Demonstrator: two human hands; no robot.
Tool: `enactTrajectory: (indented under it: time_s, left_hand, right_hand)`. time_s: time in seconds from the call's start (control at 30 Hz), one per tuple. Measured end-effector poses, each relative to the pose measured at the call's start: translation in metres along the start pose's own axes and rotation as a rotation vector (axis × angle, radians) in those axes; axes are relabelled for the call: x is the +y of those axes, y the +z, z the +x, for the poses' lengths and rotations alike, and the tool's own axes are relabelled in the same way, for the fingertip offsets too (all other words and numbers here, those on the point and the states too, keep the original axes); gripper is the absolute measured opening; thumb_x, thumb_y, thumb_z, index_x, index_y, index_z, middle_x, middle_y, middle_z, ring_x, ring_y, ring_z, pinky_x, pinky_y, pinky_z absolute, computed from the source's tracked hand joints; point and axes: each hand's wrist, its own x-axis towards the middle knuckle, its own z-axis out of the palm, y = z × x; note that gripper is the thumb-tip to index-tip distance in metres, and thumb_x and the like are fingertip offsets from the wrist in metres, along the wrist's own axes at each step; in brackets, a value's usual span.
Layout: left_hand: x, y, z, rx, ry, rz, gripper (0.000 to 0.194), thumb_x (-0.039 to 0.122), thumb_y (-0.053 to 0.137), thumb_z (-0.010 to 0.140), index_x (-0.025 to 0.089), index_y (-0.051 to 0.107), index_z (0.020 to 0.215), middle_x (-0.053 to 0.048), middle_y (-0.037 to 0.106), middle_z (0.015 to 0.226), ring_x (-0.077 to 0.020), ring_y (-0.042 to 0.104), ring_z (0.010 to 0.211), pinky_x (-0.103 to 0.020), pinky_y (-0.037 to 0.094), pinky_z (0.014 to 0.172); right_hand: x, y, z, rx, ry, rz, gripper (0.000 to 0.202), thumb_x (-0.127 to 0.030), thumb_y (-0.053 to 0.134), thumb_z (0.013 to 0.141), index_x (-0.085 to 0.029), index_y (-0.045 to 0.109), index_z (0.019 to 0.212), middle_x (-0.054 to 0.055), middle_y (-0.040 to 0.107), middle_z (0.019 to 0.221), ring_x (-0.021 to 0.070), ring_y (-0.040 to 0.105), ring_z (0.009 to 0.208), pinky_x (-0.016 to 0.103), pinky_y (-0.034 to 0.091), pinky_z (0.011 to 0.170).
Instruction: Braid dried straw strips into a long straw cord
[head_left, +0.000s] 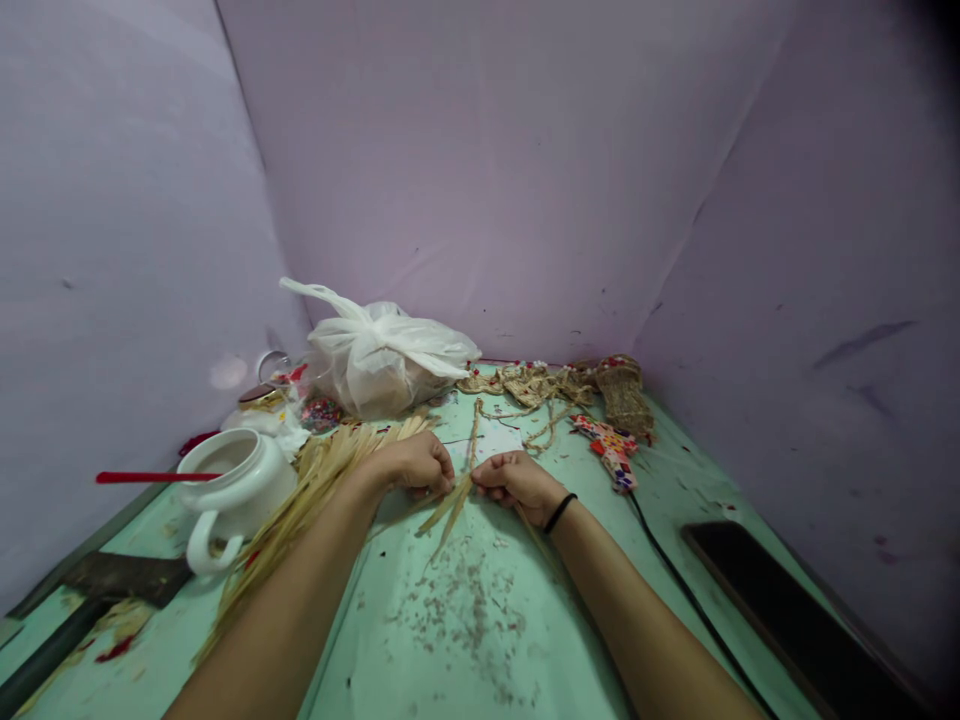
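A thin braid (475, 432) of dry, straw-coloured fibre runs up the middle of the green table, with loose strips (448, 515) fanning out at its near end. My right hand (519, 482), with a black band at the wrist, pinches the braid's lower end; a strip trails below its palm. Close by on the left, my left hand (426, 466) is closed, fingers curled down, around a fibre strip that sticks out beneath it. A bundle of long flat fibre strips (319, 495) lies under and beside my left forearm.
At left stand a white ceramic pot (251, 490) with a red stick (157, 478) across it, and a hammer-like tool (127, 578). Behind are a knotted plastic bag (382, 360) and woven pieces (555, 385). A patterned object (611, 450) with black cord and a dark flat slab (780, 600) lie right.
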Motion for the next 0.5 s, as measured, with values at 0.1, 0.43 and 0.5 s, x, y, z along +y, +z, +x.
enactTrajectory:
  time_s: [0.1, 0.43, 0.5]
  left_hand:
    - [-0.001, 0.001, 0.002, -0.024, 0.015, -0.018, 0.019, 0.027, 0.056, 0.052, 0.013, 0.06, 0.066, 0.004, 0.048, 0.046, -0.0065, 0.038, 0.036, -0.019, 0.028, 0.037]
    - [0.005, 0.012, 0.002, 0.091, -0.004, -0.044, 0.019, 0.028, 0.053, 0.057, 0.014, 0.049, 0.046, 0.004, 0.039, 0.036, -0.0068, 0.032, 0.035, -0.02, 0.022, 0.036]
    - [0.006, 0.013, 0.002, 0.113, -0.03, -0.062, 0.018, 0.027, 0.054, 0.057, 0.014, 0.049, 0.045, 0.004, 0.038, 0.035, -0.0063, 0.031, 0.034, -0.02, 0.021, 0.036]
  right_hand:
    - [0.0, 0.0, 0.0, -0.005, -0.003, -0.003, 0.008, -0.013, 0.055, 0.059, -0.01, 0.054, 0.052, -0.002, 0.049, 0.042, 0.0025, 0.031, 0.032, 0.016, 0.015, 0.031]
    - [0.002, -0.001, 0.001, -0.009, -0.014, 0.009, 0.007, -0.013, 0.055, 0.058, -0.01, 0.054, 0.052, -0.001, 0.05, 0.042, 0.003, 0.032, 0.033, 0.016, 0.016, 0.032]
    - [0.002, -0.001, 0.001, -0.004, -0.015, 0.009, 0.006, -0.013, 0.055, 0.058, -0.01, 0.054, 0.052, -0.001, 0.051, 0.042, 0.003, 0.032, 0.033, 0.017, 0.016, 0.032]
